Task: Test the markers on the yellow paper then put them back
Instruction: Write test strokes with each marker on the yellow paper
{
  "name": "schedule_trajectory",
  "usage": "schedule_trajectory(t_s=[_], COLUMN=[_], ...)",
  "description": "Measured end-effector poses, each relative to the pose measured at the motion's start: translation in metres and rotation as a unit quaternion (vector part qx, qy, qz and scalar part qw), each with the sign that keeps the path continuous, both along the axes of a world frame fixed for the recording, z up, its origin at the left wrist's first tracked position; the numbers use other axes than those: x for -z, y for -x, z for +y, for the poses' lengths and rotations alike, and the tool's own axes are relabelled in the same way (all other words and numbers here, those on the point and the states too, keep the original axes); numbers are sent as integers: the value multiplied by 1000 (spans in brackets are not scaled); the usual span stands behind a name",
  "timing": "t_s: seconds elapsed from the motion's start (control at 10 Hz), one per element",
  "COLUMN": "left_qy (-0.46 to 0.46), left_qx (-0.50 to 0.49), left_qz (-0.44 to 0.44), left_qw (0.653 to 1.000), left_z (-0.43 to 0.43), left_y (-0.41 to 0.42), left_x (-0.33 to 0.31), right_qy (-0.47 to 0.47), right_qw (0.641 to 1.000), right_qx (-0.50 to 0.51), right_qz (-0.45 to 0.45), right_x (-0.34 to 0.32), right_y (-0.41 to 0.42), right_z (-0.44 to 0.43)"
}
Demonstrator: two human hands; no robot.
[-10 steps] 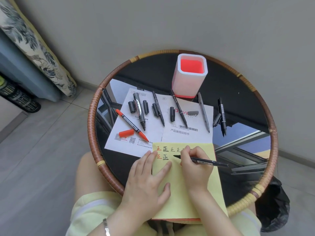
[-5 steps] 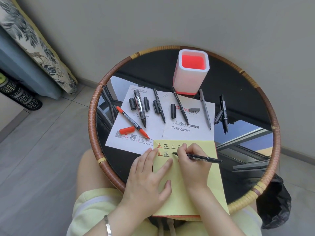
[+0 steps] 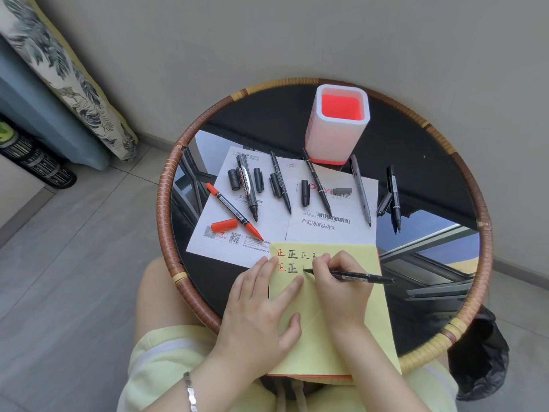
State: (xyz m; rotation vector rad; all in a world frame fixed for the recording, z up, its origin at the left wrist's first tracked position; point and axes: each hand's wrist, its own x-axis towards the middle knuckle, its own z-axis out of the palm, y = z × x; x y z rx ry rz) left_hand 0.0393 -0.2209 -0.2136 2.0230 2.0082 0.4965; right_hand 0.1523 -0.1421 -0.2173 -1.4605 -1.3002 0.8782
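A yellow paper pad (image 3: 350, 337) lies at the near edge of the round table, with two rows of written characters at its top. My right hand (image 3: 340, 288) grips a thin black marker (image 3: 361, 276) with its tip on the second row. My left hand (image 3: 261, 310) rests flat on the pad's left edge, fingers spread. Beyond the pad, on white sheets (image 3: 335, 224), lie several uncapped markers: a red one (image 3: 233, 211) with its red cap (image 3: 224, 225), a thick black one (image 3: 248, 187), thin black ones and loose caps. A white pen holder (image 3: 338, 144) with a red inside stands at the back.
The table has a dark glass top (image 3: 416, 162) and a woven rattan rim (image 3: 165, 203). Two more black markers (image 3: 393, 197) lie on the bare glass to the right. A wall is just behind the table. A black bag (image 3: 478, 358) sits on the floor at the right.
My right hand has shifted the marker tip slightly left along the second row, leaving a new stroke after the second character. My left hand stays on the pad.
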Motion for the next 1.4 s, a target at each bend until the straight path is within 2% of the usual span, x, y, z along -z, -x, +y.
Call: schedule_trajectory(t_s=[0.8, 1.0, 1.1, 1.2, 1.4], left_qy=[7, 6, 9, 14, 29], left_qx=[0, 0, 1, 1, -4], left_qz=[5, 7, 8, 10, 19], left_qw=[1000, 1000, 1000, 1000, 999], left_z=[-1, 0, 0, 0, 1], left_y=[0, -1, 0, 0, -3], left_x=[-1, -2, -1, -2, -4], right_qy=[13, -1, -23, -24, 37], right_qw=[1000, 1000, 999, 999, 995], right_qx=[4, -5, 29, 42, 78], right_qz=[6, -14, -17, -9, 56], right_x=[-5, -3, -3, -4, -17], right_y=[3, 3, 2, 3, -2], right_z=[0, 0, -1, -1, 1])
